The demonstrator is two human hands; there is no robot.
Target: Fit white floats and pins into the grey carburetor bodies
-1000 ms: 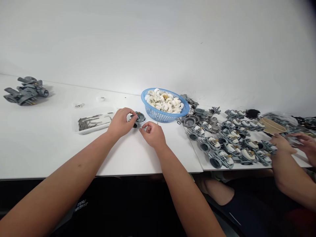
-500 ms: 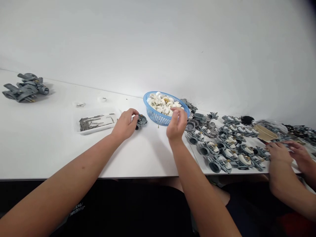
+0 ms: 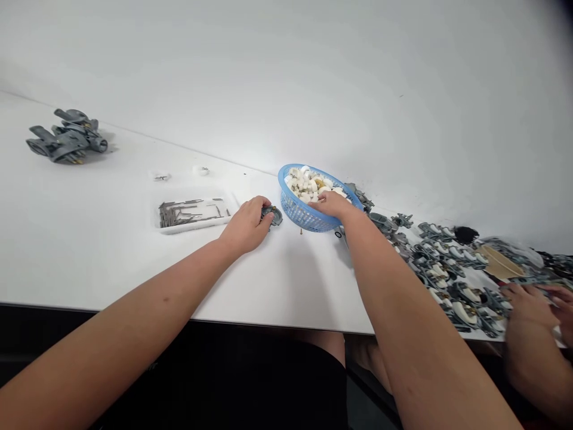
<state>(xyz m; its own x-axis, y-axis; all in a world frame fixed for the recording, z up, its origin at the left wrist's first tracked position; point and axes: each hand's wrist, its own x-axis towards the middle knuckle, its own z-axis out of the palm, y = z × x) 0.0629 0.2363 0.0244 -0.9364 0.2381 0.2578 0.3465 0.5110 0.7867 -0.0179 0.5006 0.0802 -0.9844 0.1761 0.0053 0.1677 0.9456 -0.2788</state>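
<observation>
Pointing: metal part (image 3: 278, 216) faces rim-up; long axis hidden behind left hand (image 3: 248, 227).
Look: dull grey, rounded rim.
Place: at tabletop (image 3: 111, 245), beside blue basket (image 3: 308, 218).
Hands: left curled around part; right hand (image 3: 335, 205) loosely bent among white pieces (image 3: 305, 183), grip unclear.

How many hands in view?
4: left hand on the metal part, right hand at the basket, a co-worker's hand and another hand, both far right.
</observation>
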